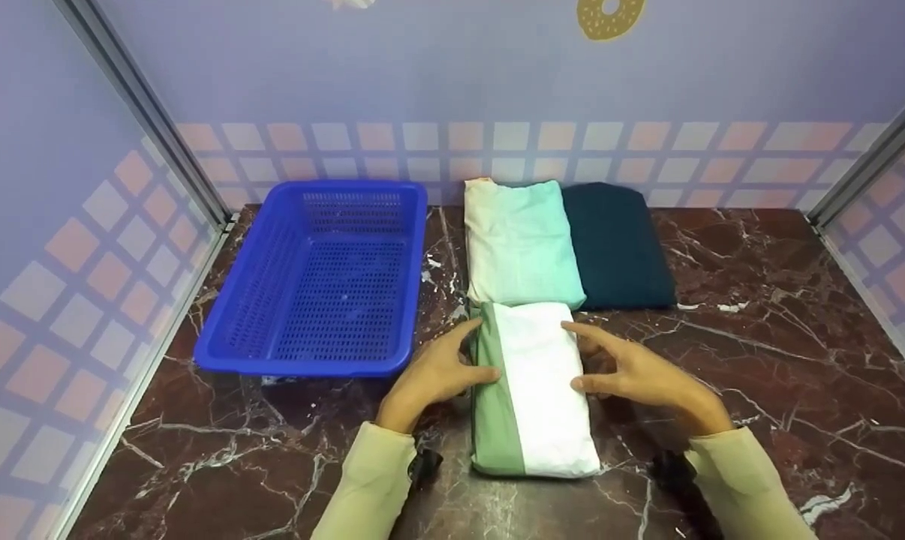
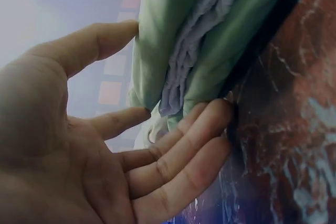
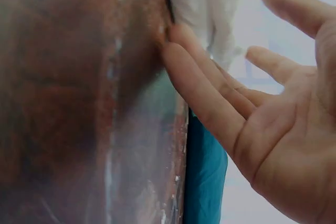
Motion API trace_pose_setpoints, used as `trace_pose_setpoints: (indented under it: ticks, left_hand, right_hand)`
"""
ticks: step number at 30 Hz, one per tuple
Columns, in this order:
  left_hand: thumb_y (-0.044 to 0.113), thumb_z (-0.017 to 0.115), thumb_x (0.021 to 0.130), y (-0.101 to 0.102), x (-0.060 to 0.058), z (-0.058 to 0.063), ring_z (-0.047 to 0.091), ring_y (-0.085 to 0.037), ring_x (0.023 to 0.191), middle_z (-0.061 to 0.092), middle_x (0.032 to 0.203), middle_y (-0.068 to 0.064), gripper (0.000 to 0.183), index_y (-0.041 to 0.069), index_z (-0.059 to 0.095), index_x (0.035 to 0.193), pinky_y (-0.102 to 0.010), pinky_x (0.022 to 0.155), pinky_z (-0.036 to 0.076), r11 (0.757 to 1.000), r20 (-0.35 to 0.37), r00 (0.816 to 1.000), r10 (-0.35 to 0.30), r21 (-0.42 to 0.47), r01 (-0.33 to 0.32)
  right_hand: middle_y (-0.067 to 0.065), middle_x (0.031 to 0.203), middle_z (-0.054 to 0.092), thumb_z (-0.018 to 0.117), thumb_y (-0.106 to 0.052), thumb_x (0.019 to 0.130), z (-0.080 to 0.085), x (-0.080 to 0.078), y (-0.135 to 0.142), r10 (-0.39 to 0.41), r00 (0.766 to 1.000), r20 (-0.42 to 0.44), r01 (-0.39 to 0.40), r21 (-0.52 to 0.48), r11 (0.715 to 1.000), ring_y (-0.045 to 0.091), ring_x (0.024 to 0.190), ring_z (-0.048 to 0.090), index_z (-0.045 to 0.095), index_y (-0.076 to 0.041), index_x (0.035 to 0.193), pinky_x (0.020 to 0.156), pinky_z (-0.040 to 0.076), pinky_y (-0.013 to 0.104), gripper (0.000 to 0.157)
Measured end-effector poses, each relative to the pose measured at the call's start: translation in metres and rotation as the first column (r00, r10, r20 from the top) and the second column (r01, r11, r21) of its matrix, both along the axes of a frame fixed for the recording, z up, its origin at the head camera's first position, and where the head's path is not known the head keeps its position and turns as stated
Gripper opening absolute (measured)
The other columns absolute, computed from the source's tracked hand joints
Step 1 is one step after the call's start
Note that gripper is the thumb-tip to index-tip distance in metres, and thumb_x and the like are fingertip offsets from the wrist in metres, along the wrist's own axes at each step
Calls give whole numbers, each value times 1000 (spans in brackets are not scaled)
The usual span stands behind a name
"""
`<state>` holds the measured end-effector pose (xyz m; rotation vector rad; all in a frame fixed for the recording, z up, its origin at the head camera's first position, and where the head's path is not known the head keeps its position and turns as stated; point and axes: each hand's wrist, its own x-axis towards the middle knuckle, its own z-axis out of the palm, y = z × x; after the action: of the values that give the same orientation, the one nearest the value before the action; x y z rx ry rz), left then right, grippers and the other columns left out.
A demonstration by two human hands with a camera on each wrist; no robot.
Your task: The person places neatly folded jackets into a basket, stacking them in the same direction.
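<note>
A folded green-and-white garment lies flat on the dark red marbled tabletop, between the two hands. My left hand is at its green side, thumb and fingers spread and fairly straight. In the left wrist view, the thumb touches the upper fold of the green cloth, and the lower fingers reach its side near the table. On the white side is my right hand, also with extended fingers, its fingertips at the edge. The right wrist view shows its lower fingers beside the white cloth, low against the tabletop.
Behind the garment lie a folded pale mint cloth and a folded dark navy cloth, side by side. A blue perforated plastic basket stands to the left. Wall panels with printed squares close off the back and both sides.
</note>
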<state>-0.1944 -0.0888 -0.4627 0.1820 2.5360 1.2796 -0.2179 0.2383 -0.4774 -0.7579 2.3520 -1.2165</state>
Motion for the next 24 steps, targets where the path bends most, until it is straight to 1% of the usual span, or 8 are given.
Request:
trace_pose_setpoints:
  ticks: [2, 6, 11, 13, 16, 20, 22, 24]
  left_hand:
    - [32, 88, 85, 0, -1, -1, 66, -16, 81, 70, 96, -2, 95, 19, 39, 166, -37, 74, 57, 1000, -22, 1000, -13, -7, 13]
    - [26, 88, 83, -2, -1, -5, 65, -18, 85, 69, 94, -3, 98, 20, 37, 167, -37, 74, 57, 998, -45, 998, -48, 25, 49]
    - [19, 86, 84, -4, -1, -12, 63, -21, 97, 66, 108, -9, 102, 21, 30, 169, -36, 74, 57, 988, -62, 994, -87, 124, 94]
    - [14, 85, 84, -5, -2, -15, 63, -23, 97, 65, 111, -13, 103, 20, 29, 170, -37, 72, 59, 980, -69, 993, -95, 170, 106]
    - [5, 83, 83, -6, -3, -18, 65, -23, 89, 63, 111, -16, 103, 20, 29, 170, -39, 69, 62, 962, -58, 994, -98, 251, 109]
    - [-4, 78, 83, -4, -4, -22, 65, -22, 76, 60, 110, -19, 98, 19, 33, 167, -39, 65, 62, 925, -35, 994, -100, 364, 106]
    - [-6, 76, 83, -3, -5, -25, 65, -21, 74, 57, 113, -19, 91, 18, 38, 163, -36, 64, 61, 902, -28, 994, -108, 418, 110]
    - [-7, 75, 84, -2, -6, -27, 65, -21, 73, 55, 120, -19, 79, 16, 46, 154, -34, 65, 60, 884, -20, 992, -121, 452, 117]
  right_hand:
    - [20, 134, 58, 82, -26, 96, 1, 0, -1, 34, 999, 3, -34, 15, 999, 28, 103, 69, 31, -18, 168, 83, 60, 38, 88]
    - [18, 131, 58, 84, -26, 94, -2, 0, -4, 79, 996, -32, -78, 29, 997, 26, 98, 68, 28, -20, 169, 84, 59, 38, 94]
    - [16, 129, 59, 85, -27, 92, -10, -1, -8, 55, 995, -80, -54, 13, 998, 27, 100, 64, 29, -20, 169, 86, 56, 41, 95]
    - [17, 129, 59, 85, -26, 93, -13, -1, -9, 41, 996, -82, -42, -8, 999, 28, 104, 63, 31, -18, 167, 89, 56, 43, 93]
    - [19, 127, 58, 85, -21, 93, -16, -1, -10, 31, 997, -66, -35, -56, 998, 30, 108, 62, 36, -14, 163, 92, 57, 47, 85]
    - [16, 123, 58, 85, -18, 92, -18, 0, -9, 13, 998, -61, -18, -79, 997, 30, 107, 61, 46, -14, 153, 91, 57, 43, 72]
    - [15, 121, 59, 85, -16, 92, -18, 0, -7, 5, 998, -58, -10, -86, 996, 29, 107, 60, 49, -13, 148, 90, 57, 40, 66]
    - [15, 120, 60, 85, -15, 92, -20, 0, -5, 0, 999, -54, -6, -99, 995, 30, 106, 60, 51, -11, 143, 88, 57, 37, 61]
